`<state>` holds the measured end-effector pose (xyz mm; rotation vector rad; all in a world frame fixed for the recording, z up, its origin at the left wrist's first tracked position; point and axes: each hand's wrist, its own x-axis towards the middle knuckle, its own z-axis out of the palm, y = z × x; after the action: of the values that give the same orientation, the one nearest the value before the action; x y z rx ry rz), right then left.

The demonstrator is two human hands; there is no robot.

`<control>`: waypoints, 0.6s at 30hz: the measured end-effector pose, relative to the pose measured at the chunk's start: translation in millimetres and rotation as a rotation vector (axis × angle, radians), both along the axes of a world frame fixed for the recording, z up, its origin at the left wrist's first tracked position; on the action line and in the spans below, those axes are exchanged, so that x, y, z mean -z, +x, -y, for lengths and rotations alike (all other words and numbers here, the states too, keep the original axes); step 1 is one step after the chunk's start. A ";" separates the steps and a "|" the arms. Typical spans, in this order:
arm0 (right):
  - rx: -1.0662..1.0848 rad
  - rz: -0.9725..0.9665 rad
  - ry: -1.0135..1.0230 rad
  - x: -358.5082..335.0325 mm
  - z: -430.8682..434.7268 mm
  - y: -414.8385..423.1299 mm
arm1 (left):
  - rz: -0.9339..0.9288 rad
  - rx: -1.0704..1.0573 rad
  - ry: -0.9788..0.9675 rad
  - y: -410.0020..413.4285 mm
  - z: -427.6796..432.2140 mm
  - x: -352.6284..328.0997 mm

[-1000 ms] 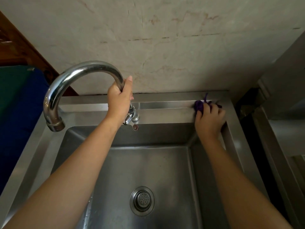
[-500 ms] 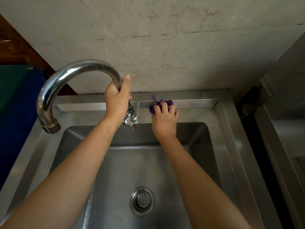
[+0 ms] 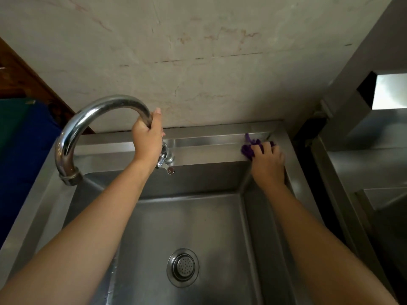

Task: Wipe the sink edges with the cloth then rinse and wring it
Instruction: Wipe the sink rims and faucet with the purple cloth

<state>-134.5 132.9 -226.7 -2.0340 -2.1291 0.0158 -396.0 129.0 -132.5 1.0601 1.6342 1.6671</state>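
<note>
**Hazards.**
- Cloth (image 3: 248, 149) is bunched and covers little metal. Likely miss: the corner seam far right of the faucet (image 3: 88, 119).
- A loose hold could let the wad slide off the ledge into the basin, in front of the faucet.
- The left wrist sits just above the tap lever (image 3: 168, 169). A nudge could start water before wiping ends.
- A pull on the neck could swing the spout.

**Holdings.**
- Left hand (image 3: 148, 139): fingers wrapped round the faucet's neck, thumb up.
- Right hand (image 3: 267, 164): fingers bent over the cloth, pressing it to the back ledge of the sink (image 3: 209, 150), well right of the faucet.

**Item, cloth.** Purple, small and crumpled, with a frayed tail poking up on the wall side. Probably limp and thin. Whether it is wet cannot be told.
</note>
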 end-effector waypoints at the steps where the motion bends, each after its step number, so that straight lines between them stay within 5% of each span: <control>1: 0.009 0.002 -0.001 -0.9 7.3 2.9 | 0.005 -0.002 -0.002 0.0 0.2 -0.3; 14: 0.273 -0.220 0.037 -3.5 120.7 6.3 | -0.038 0.074 -0.133 -1.9 29.8 -8.0; 18: 0.310 -0.545 0.002 -13.4 154.3 -18.4 | -0.036 -0.004 -0.166 -4.0 77.7 3.5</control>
<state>-152.9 -21.4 -213.3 -2.0356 -1.4776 0.4642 -400.0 51.2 -136.0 1.0100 1.7656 1.4932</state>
